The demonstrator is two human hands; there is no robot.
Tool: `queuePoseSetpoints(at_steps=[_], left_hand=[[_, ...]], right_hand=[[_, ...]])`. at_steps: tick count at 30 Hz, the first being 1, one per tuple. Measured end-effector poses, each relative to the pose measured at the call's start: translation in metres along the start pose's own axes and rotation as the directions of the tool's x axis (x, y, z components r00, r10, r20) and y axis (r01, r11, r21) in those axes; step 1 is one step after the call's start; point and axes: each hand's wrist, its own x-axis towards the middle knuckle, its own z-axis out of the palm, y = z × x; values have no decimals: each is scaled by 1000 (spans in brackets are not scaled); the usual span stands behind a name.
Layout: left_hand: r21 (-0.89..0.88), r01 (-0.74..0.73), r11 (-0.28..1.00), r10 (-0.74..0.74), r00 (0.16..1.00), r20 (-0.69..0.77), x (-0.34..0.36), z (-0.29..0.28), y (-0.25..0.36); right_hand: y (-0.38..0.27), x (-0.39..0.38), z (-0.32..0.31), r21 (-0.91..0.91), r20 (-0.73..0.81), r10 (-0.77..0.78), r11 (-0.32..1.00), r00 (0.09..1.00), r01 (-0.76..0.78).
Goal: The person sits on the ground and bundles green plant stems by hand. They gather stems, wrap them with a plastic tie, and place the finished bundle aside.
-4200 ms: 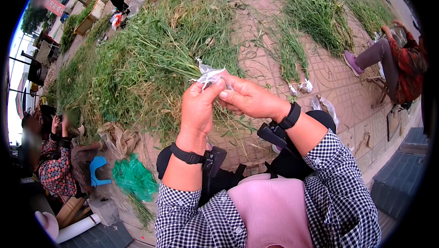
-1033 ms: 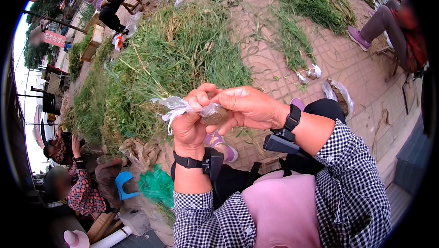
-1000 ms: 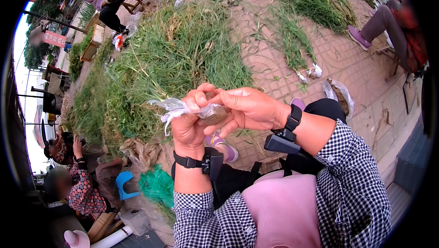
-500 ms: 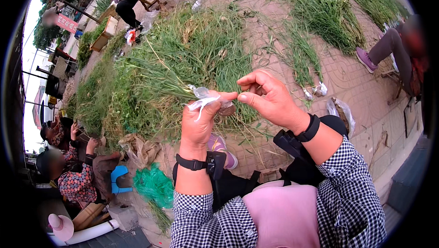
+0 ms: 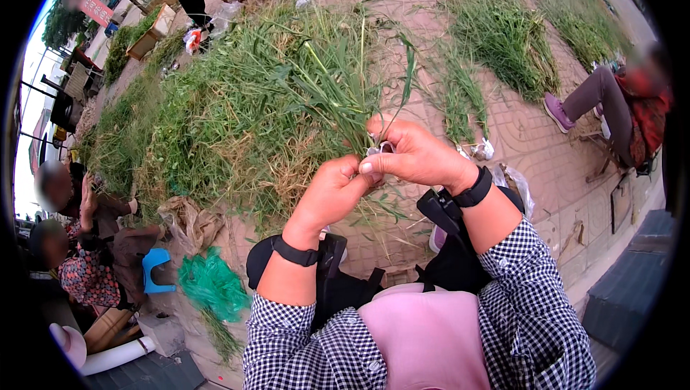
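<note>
Outdoors, on reddish brick paving (image 5: 532,138) strewn with heaps of cut grass, a person sits and works at chest height with both hands. Between the hands is a small bundle of long green grass stalks (image 5: 345,95), its blades fanning upward and away, its base gathered where the two hands meet. A thin whitish plastic tie strip (image 5: 379,148) loops around that base, just visible between the fingers. The left hand (image 5: 332,192) is closed around the lower stems from below, thumb pressed against the right hand's fingertips. The right hand (image 5: 415,156) is pinched shut on the strip, directly above and touching the left. To bind well, it seems best to keep the stems squeezed tight in the left grip while the right draws the strip snug close to the cut ends, so no stalk slips out. Beyond the hands lies a large loose pile of green grass (image 5: 223,117); a green mesh bag (image 5: 212,286) sits at lower left, and other seated people work near the edges.
</note>
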Motion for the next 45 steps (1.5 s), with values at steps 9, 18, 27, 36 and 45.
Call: queuePoseSetpoints(at_steps=[9, 18, 27, 36, 45], left_hand=[[-97, -8, 995, 3, 999, -50, 3, 2, 1], [454, -163, 876, 231, 968, -100, 7, 5, -8], [334, -123, 934, 221, 937, -272, 8, 1, -4], [284, -98, 954, 193, 925, -327, 11, -2, -7], [240, -142, 960, 229, 892, -389, 12, -4, -5]], right_hand=[[12, 5, 9, 493, -88, 151, 865, 985, -88], [14, 7, 9, 443, -146, 203, 889, 968, -120], [-5, 0, 6, 194, -240, 116, 978, 964, -70], [-3, 1, 12, -383, -332, -371, 893, 867, 236], [-9, -1, 17, -281, -503, -349, 931, 791, 232]])
